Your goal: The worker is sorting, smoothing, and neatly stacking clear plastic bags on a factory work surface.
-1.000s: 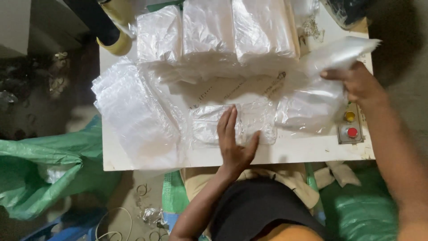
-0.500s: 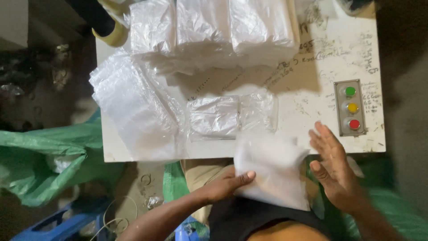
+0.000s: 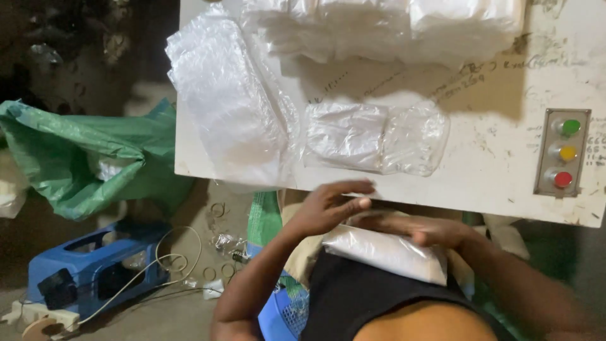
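Since half a second ago the white bag [image 3: 386, 252] has come off the near edge of the surface [image 3: 499, 183] and now lies in the person's lap, below that edge, and both hands have drawn in over it. The view has also shifted, so the top of the surface is cut off.

The right hand [image 3: 429, 230] lies on top of the white bag, palm down; its fingers are blurred and partly covered by the left hand, so whether they are spread or pressed together cannot be told. The left hand [image 3: 328, 205] hovers just above the bag's left end, at the surface's near edge, fingers straight and close together, thumb apart, holding nothing. Both forearms come up from the bottom of the frame, bent inward.

On the surface, just beyond the left hand, lies a flat clear packet [image 3: 375, 137]. To its left a stack of clear bags [image 3: 230, 107] overhangs the edge. Further bags [image 3: 379, 25] run along the far side, cut off at the top. A panel with three coloured buttons [image 3: 562, 151] sits at the right end.
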